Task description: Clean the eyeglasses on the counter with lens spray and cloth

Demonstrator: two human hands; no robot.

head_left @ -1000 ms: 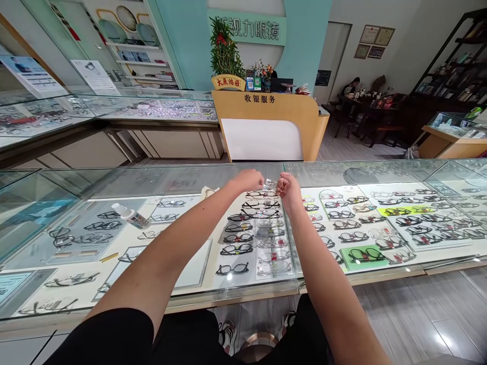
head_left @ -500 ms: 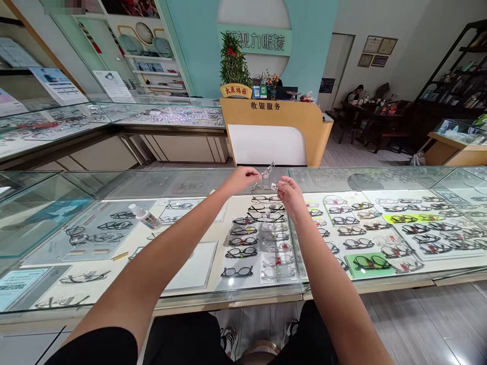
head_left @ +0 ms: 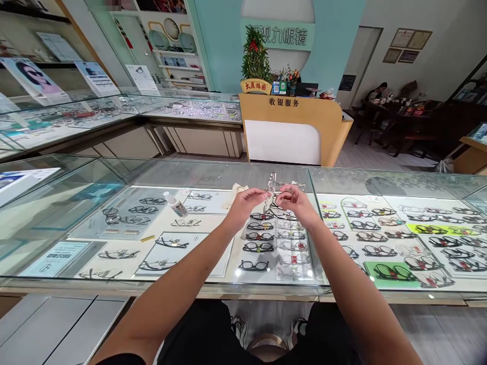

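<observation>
Above the glass counter, a pair of clear-framed eyeglasses [head_left: 271, 186] is held up, turned nearly edge-on. My left hand [head_left: 247, 203] pinches the frame at its near side with thumb and fingers. My right hand [head_left: 297, 204] is close on the other side, fingers curled and thumb meeting them at the thin clear part of the same eyeglasses; the exact contact is hard to see. A crumpled cream cloth [head_left: 236, 192] lies on the counter behind my left hand. To the left stands a white-capped spray bottle [head_left: 175, 205].
The glass display counter [head_left: 224, 291] spans the front, with rows of eyeglasses [head_left: 258, 247] under its top. Another pair of eyeglasses [head_left: 291, 184] shows just beyond my right hand. A wooden cashier desk [head_left: 331, 132] stands ahead, and a person [head_left: 376, 92] sits far right.
The view has swung left and the hands have come nearer. The eyeglasses have turned from slanted to upright and edge-on. The cream cloth now shows more fully behind my left hand.
</observation>
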